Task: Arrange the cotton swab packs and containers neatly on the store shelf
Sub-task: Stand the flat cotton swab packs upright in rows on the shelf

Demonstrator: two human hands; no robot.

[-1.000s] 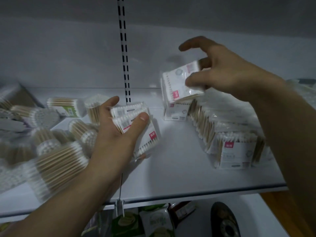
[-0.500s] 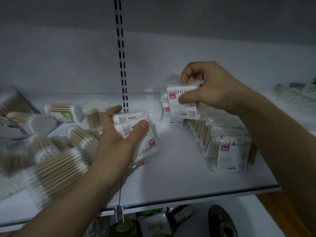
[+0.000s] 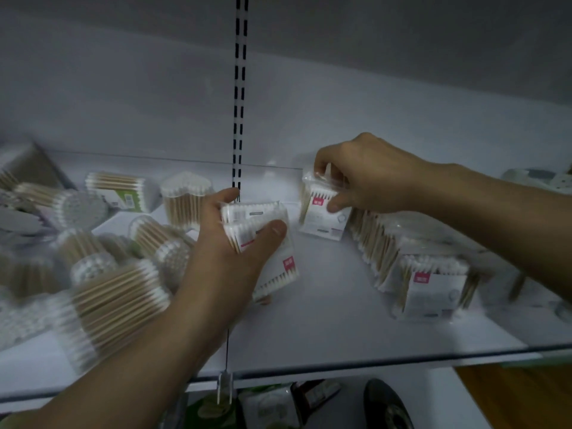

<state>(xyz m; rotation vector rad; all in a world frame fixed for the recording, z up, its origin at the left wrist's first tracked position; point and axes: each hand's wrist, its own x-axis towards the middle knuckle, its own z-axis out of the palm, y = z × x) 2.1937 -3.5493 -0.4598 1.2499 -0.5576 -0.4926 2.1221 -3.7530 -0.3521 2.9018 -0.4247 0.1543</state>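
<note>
Our right hand is gripping an upright pack, tips up. Our left hand is holding packs beside swab-filled tubs.

**White, tan and pink on a pale shelf**

The shelf is white. Its back upright is white with two columns of black slots. The centre packs, far pack and right row of packs show white tips, tan sticks and pink-red label squares. Left containers are tan and white; one box carries green.

Slotted upright, green pkts below
</note>
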